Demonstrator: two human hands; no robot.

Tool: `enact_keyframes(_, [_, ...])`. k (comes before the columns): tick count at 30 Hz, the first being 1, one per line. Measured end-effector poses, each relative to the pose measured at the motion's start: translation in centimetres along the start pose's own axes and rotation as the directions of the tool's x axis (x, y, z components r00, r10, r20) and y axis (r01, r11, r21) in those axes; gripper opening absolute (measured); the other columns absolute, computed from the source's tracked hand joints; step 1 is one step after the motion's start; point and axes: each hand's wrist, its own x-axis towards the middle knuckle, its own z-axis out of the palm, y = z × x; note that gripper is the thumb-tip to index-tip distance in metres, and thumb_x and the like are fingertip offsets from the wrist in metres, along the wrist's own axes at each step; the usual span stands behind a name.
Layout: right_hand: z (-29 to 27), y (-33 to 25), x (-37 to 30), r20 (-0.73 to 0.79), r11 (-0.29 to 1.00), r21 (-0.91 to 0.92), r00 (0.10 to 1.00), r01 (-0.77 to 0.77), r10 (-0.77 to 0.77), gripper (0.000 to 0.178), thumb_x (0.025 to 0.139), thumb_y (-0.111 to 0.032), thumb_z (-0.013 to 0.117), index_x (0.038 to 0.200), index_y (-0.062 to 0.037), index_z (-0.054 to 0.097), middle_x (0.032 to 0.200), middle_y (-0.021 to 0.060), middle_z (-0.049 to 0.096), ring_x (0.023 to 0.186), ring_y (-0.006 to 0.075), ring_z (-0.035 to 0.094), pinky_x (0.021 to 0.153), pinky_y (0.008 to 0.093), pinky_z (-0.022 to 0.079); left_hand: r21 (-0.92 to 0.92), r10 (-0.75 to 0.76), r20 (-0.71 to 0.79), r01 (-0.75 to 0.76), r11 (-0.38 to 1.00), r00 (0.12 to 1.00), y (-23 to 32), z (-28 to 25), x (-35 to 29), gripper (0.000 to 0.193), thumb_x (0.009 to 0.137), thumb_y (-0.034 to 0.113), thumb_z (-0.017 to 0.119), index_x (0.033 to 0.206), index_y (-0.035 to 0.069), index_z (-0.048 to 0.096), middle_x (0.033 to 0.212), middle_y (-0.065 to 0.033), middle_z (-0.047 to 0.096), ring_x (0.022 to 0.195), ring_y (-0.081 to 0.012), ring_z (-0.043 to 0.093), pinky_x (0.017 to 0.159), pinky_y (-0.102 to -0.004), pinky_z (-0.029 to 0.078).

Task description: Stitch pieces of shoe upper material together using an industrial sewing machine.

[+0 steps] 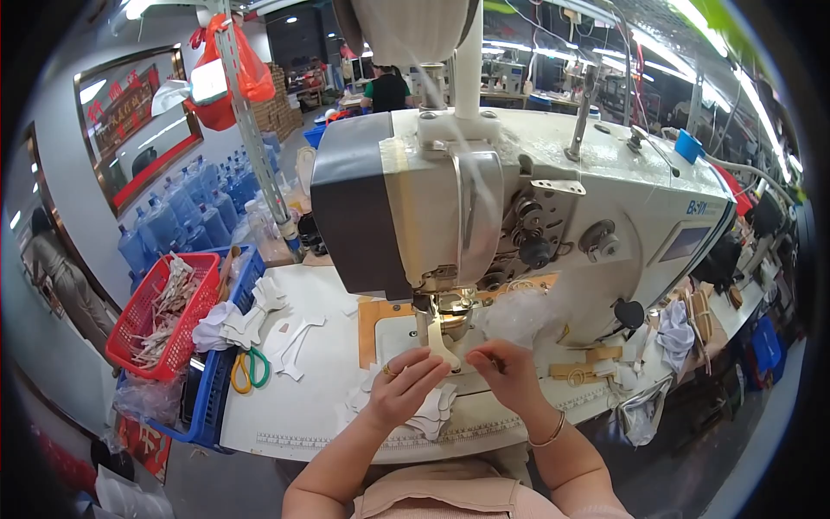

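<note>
A big white sewing machine (pixel 553 199) with a dark grey end cover stands before me. Under its lit needle area lies a small cream-coloured cut piece (pixel 442 348), narrow at the top and flaring at the lower end. My left hand (pixel 405 387), a ring on one finger, has its fingers pressed together on the left lower edge of that piece. Just right of it, my right hand (pixel 508 374), a bangle on the wrist, is closed with thumb and forefinger together; whatever is between them is too small to make out. More white cut pieces (pixel 430 419) lie beneath and beside my left hand.
Left on the table are green-and-orange scissors (pixel 250 370), loose white cut pieces (pixel 296 348) and a blue crate (pixel 206 406) with a red basket (pixel 164 316). A ruler tape (pixel 346 440) runs along the front edge. Clear plastic film (pixel 519 318) sits right of the needle.
</note>
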Motion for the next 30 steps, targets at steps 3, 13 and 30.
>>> enact_keyframes(3, [0.6,1.3,-0.3,0.361,0.788,0.441,0.889,-0.430,0.283,0.018,0.088,-0.018,0.062,0.090,0.0002,0.066,0.081,0.0008,0.067,0.061,0.0037,0.049,0.052,0.0191,0.041,0.002,0.019,0.037,-0.019,1.000,0.999,0.1,0.0,-0.1,0.029,0.066,-0.002,0.068,0.094,0.005,0.070,0.101,-0.0051,0.063,0.095,-0.0240,0.061,0.076,-0.0322,0.054])
enact_keyframes(13, [0.9,1.0,0.2,0.468,0.635,0.517,0.811,-0.574,0.352,0.015,0.087,-0.015,0.064,0.089,-0.0009,0.066,0.078,0.0029,0.066,0.059,0.0039,0.047,0.051,0.0178,0.037,0.117,-0.003,-0.003,0.003,0.993,1.000,0.0,0.4,-1.0,0.034,0.061,-0.002,0.072,0.090,0.014,0.073,0.098,0.0005,0.061,0.098,-0.0246,0.055,0.078,-0.0321,0.049])
enact_keyframes(30, [-0.1,1.5,0.1,0.575,0.508,0.588,0.767,-0.630,0.287,0.020,0.092,-0.018,0.056,0.096,0.0004,0.064,0.085,0.0079,0.067,0.059,0.0059,0.047,0.050,0.0188,0.036,0.173,-0.013,-0.013,0.015,0.985,1.000,0.7,0.2,-0.6,0.032,0.061,0.007,0.069,0.092,0.014,0.073,0.098,0.0016,0.060,0.099,-0.0207,0.055,0.080,-0.0297,0.048])
